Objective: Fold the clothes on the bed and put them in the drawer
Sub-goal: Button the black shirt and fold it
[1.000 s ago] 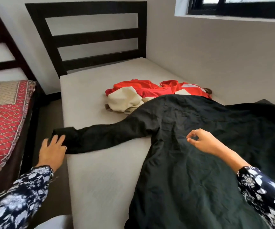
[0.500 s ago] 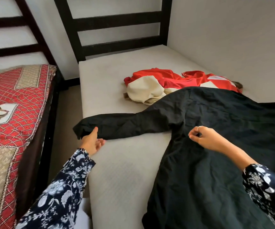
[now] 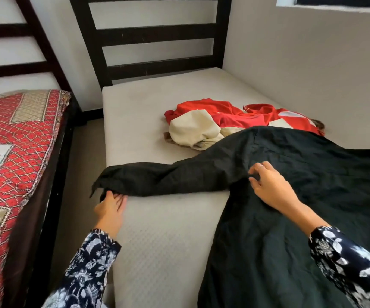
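A large black garment (image 3: 301,218) lies spread over the right half of the bare beige mattress (image 3: 157,252). Its long sleeve (image 3: 168,176) stretches left to the mattress edge. My left hand (image 3: 110,207) grips the sleeve's cuff at that edge, fingers curled under the cloth. My right hand (image 3: 268,185) rests on the garment near the armpit and pinches the fabric with thumb and fingers. Behind the black garment sits a crumpled pile of red and cream clothes (image 3: 219,123), partly hidden under it.
A dark slatted headboard (image 3: 155,36) stands at the mattress's far end and a grey wall (image 3: 312,74) runs along its right side. A second bed with a red patterned cover (image 3: 13,152) is on the left, across a narrow floor gap (image 3: 84,174).
My left hand has gone from lying flat beside the cuff to gripping it from below. The right hand has closed on the fabric. The view has shifted left.
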Demonstrator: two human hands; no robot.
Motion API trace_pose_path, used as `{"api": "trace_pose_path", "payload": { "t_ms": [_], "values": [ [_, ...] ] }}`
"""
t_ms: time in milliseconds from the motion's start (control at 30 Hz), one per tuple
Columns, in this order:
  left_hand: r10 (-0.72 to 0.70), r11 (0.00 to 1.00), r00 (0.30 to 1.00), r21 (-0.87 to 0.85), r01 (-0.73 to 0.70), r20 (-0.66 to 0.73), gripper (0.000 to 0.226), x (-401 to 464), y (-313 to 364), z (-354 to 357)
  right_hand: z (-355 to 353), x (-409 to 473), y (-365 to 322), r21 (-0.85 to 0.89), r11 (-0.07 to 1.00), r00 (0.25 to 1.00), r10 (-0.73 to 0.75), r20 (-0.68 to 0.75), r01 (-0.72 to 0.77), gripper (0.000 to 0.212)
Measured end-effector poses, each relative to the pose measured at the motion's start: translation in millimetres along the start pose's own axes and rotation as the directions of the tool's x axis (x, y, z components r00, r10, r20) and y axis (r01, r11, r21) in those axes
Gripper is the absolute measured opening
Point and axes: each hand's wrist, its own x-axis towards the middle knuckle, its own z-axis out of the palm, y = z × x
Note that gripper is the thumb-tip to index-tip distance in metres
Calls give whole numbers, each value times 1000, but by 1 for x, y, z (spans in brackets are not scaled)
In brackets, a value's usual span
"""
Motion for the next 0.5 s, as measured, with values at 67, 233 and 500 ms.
{"api": "trace_pose_path", "payload": {
  "t_ms": [67,233,500],
  "values": [
    [-124,992,992,14,124,35,49,8,3,-3,-5,10,-14,-36,998,998,-56,9,56,27],
    [-146,987,988,71,143,42,53,12,4,1,0,47,-68,-118,966,965,-212,152,231,64],
    [-120,984,992,140,112,44,69,15,2,6,61,71,-128,-393,847,893,-189,408,358,46]
  ]
}}
